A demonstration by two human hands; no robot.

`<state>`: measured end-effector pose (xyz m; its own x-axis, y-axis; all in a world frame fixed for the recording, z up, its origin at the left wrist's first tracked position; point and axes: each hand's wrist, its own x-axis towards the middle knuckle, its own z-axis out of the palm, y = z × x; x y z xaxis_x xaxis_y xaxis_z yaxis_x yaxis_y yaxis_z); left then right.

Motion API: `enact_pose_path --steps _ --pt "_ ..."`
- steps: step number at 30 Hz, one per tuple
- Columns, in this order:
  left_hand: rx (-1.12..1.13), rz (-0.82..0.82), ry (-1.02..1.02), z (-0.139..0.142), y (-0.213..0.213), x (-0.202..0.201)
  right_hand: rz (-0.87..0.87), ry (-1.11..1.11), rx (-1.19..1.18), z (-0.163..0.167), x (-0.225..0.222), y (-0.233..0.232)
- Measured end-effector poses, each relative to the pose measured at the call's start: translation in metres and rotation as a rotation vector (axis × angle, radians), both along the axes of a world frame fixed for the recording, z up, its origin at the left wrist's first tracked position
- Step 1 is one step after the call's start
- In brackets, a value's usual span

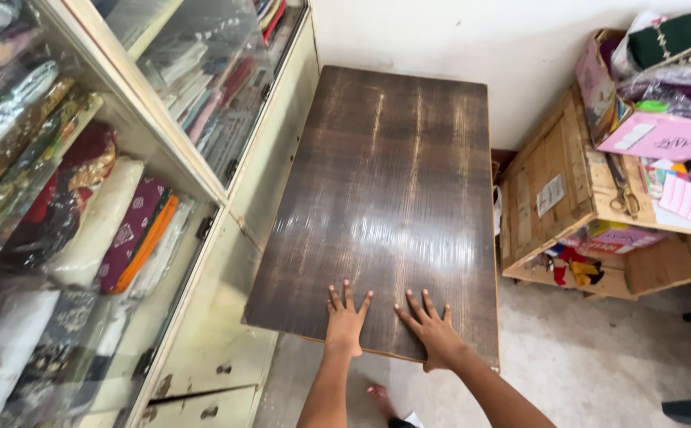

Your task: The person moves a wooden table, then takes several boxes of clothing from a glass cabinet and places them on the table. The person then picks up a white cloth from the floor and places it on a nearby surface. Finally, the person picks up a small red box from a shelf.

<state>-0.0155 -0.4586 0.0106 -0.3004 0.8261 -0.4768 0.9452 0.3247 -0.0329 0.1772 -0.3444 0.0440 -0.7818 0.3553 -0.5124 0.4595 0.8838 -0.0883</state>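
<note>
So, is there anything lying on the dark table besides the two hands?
No, the table holds only the left hand and right hand, pressed flat.

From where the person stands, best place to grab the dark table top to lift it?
Probably the near edge of the table top, fingers curled under the overhang from the person's side. Both hands lie flat there: left hand, right hand. The left long side sits close to the cabinet, and the far end is at the wall, so only the near and right edges look open.
</note>
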Motion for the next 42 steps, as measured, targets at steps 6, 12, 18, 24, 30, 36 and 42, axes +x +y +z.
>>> enact_pose_path --steps 6,12,18,24,30,36,42 --pt "0.018 -0.019 -0.012 -0.002 0.015 -0.047 -0.022 0.051 -0.074 0.004 -0.037 0.015" --pt "-0.015 -0.005 0.015 0.006 0.019 -0.091 -0.017 0.184 -0.145 0.005 -0.065 0.014" --pt "0.03 0.087 0.083 -0.03 0.014 -0.089 -0.016 0.232 -0.127 0.002 -0.068 0.013" --pt "0.105 0.229 0.128 -0.032 0.008 -0.056 -0.052 0.063 -0.021 -0.01 -0.08 -0.002" --pt "-0.101 0.288 0.001 -0.011 -0.02 -0.039 -0.111 0.08 -0.03 -0.03 -0.082 -0.013" --pt "0.061 0.178 0.047 -0.026 -0.014 0.008 -0.199 0.15 -0.131 -0.037 -0.046 -0.025" --pt "0.149 0.129 -0.087 -0.021 0.037 0.073 -0.254 0.194 -0.131 -0.032 0.008 0.02"
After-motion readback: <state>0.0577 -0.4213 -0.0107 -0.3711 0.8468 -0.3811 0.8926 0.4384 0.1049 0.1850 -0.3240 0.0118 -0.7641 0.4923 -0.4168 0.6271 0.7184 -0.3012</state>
